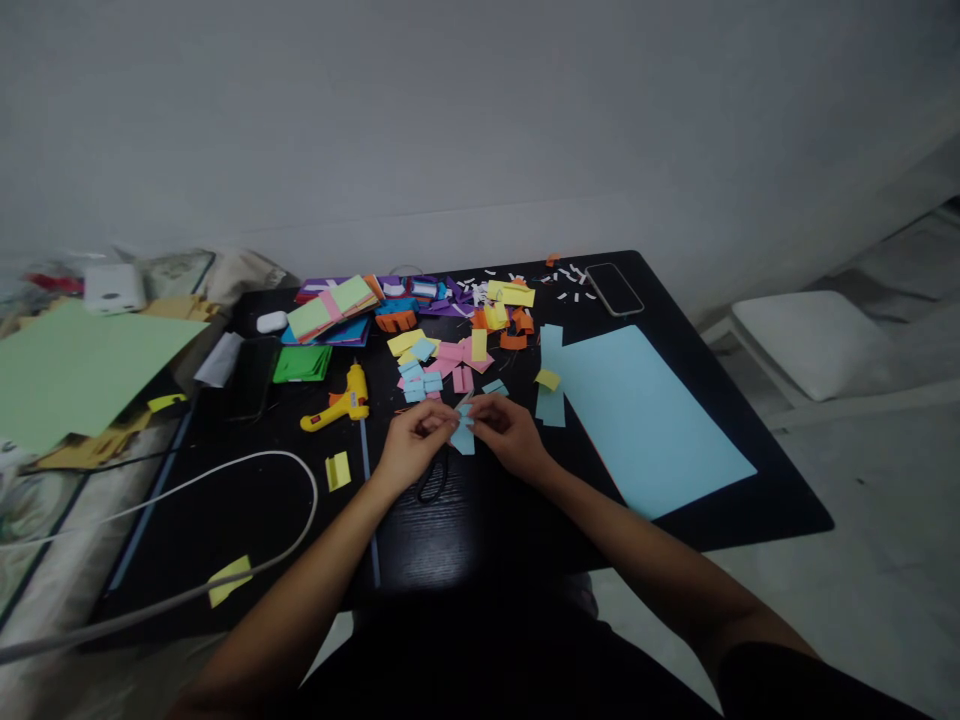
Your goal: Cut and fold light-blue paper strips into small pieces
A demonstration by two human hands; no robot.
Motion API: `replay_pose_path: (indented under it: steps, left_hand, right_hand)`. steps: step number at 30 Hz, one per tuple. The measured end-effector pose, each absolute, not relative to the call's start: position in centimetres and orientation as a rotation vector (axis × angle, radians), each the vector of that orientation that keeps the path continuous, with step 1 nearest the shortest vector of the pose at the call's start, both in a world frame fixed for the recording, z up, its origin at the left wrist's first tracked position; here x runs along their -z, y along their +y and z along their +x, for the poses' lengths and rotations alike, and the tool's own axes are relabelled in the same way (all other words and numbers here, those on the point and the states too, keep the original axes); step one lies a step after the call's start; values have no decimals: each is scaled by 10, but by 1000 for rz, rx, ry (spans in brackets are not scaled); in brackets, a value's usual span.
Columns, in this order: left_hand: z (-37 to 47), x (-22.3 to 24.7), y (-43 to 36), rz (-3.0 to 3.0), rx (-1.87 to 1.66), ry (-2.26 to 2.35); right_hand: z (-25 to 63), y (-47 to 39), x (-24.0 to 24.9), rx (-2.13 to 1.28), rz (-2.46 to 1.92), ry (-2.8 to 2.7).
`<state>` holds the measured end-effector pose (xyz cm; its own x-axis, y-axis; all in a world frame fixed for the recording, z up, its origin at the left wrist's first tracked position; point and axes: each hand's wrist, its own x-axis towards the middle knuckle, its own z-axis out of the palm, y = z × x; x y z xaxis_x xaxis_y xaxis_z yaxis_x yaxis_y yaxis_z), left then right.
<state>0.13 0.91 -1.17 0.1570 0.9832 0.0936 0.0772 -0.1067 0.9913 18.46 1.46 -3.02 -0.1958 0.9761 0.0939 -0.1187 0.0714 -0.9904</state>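
Note:
A small light blue paper piece (464, 438) is pinched between my two hands over the black table. My left hand (417, 438) holds its left side, fingers closed. On the right side, my right hand (510, 432) grips it with fingers closed. What looks like a scissor tip shows just above the fingertips, and black loops lie below them, partly hidden by my left hand. Folded pink pieces (463, 379) and light blue folded pieces (421, 383) lie just beyond my hands.
A yellow glue gun (341, 400) lies to the left, near green folded paper (302, 364). A large light blue sheet (652, 420) is on the right, with a phone (614, 290) behind it. A white cable (311, 490) loops at left; a white stool (802, 345) stands right.

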Motion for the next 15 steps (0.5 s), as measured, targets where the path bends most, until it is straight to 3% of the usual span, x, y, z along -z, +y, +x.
replay_pose_path:
  steps: [5,15]
  left_hand:
    - [1,12,7,1468,-1188,1151]
    - [0,10,4,1478,-1176,1155]
  right_hand:
    - [188,16,24,-1536,-924,-1245]
    - [184,13,28,-1405,-998,-1196]
